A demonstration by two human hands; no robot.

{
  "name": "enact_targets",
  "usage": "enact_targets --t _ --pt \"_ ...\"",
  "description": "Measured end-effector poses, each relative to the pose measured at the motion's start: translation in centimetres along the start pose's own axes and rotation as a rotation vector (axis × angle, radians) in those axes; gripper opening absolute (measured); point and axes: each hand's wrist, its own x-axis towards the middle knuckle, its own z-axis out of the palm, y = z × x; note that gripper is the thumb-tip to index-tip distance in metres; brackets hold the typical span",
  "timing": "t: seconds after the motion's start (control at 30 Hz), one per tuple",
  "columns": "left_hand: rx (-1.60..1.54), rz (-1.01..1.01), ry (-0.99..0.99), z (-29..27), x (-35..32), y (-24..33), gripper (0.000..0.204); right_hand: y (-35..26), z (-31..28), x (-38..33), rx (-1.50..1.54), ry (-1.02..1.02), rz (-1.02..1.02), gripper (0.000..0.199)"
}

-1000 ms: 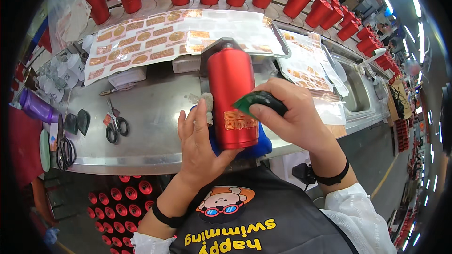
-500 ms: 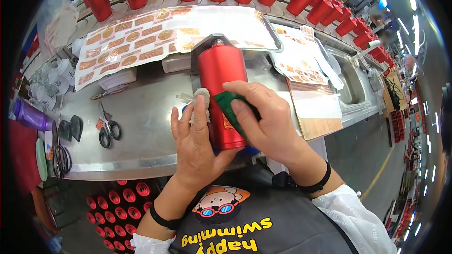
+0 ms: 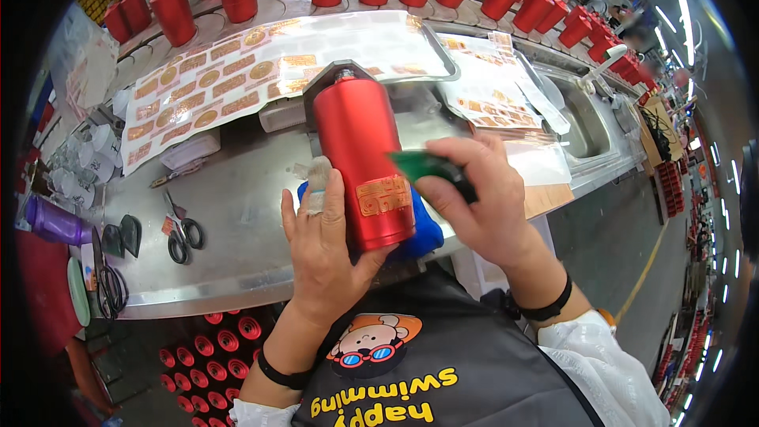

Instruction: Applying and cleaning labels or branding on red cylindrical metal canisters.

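- Pinches green scraper in right hand, near embossed gold label.
- Braces red bottle with spread left hand.
- Wears yellow-lettered black apron.

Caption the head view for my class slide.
Left hand touches a red bottle; right hand holds a flat green tool.

Bright indoor light, tube lights blown out at upper right. Soft glare on steel table, red bottle. Green scraper slightly motion-blurred. Fisheye: edges bent, corners black.
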Motion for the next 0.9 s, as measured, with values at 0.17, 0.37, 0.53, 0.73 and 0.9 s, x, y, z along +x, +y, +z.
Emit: enact_targets --t 0.17,0.37,0.53,0.73,0.9 --pt "-0.111 0.019 0.004 -0.5 0.0 -0.2 0.096 -0.6 -0.7 0.9 -0.144 -0.376 -0.407 0.023" --pt "-0.091 0.024 -0.069 -0.6 0.2 -0.1 0.089 2.5 0.2 -1.1 0.546 -0.058 0.416 0.033" --pt "-0.032 0.106 0.010 0.2 0.4 -0.3 0.092 3.5 2.9 -1.6 0.328 -0.139 0.338 0.052" --pt "-0.051 0.064 0.005 0.7 -0.1 -0.8 0.093 3.0 3.8 -0.4 0.479 -0.466 0.501 0.091" --pt "-0.077 0.046 -0.007 0.8 -0.2 -0.9 0.094 3.7 4.1 -0.7 0.823 -0.355 0.455 0.076"
